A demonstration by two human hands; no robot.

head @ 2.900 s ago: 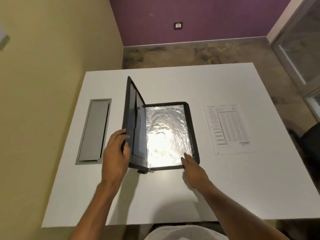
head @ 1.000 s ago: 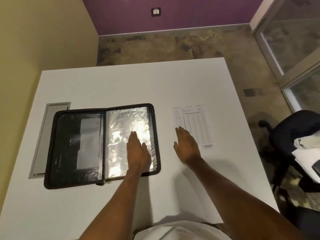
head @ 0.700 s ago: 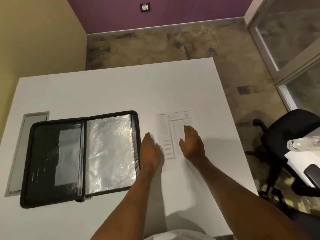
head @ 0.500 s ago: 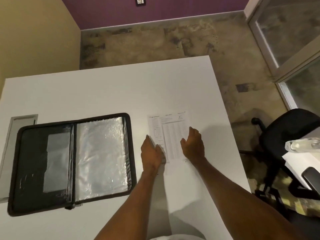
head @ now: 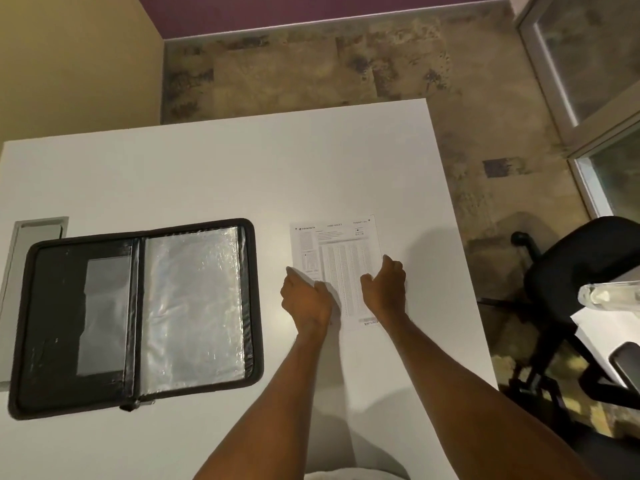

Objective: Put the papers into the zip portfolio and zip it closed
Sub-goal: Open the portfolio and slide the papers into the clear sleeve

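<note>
The black zip portfolio (head: 138,317) lies open flat on the left of the white table (head: 242,168), with a shiny clear sleeve on its right half and dark pockets on its left half. Its zipper pull (head: 133,406) sticks out at the near edge by the spine. The printed papers (head: 341,258) lie flat to the right of it. My left hand (head: 304,297) curls over the papers' lower left edge. My right hand (head: 384,289) grips the right edge, thumb on top. Both hands hide the papers' near part.
A grey cable hatch (head: 20,258) is set into the table at the far left, partly under the portfolio. The table's right edge is close to the papers. Beyond it stands a black office chair (head: 581,271) beside another white surface (head: 609,327).
The portfolio's cover went down flat. My left hand left the sleeve and moved right to the papers; my right hand slid onto their right edge. My view swung right.
</note>
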